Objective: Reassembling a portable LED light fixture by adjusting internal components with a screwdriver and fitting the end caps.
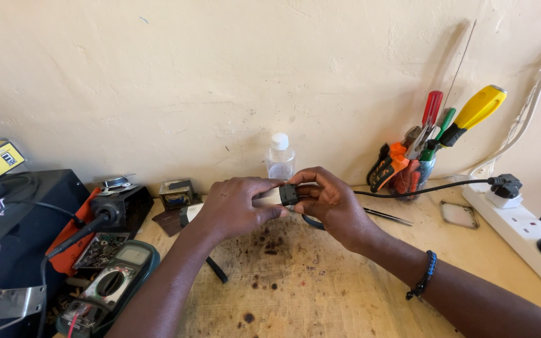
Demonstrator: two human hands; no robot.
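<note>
The stained wooden benchtop point(320, 294) lies open in the near middle, between the two forearms, and a hand could pass there freely. The left side is crowded: a green-cased multimeter with a dial point(111, 281), an orange and black tool housing point(89, 231) and a black box draped with cables point(14, 213) block the way. At the far wall a clear plastic bottle with a white cap point(280, 159) stands behind the hands, and a jar packed with screwdrivers and pliers point(417, 166) rises far right. A black power cable point(427, 189) stretches across the far right to a white socket strip point(521, 231) along the right edge, barring low passage there
</note>
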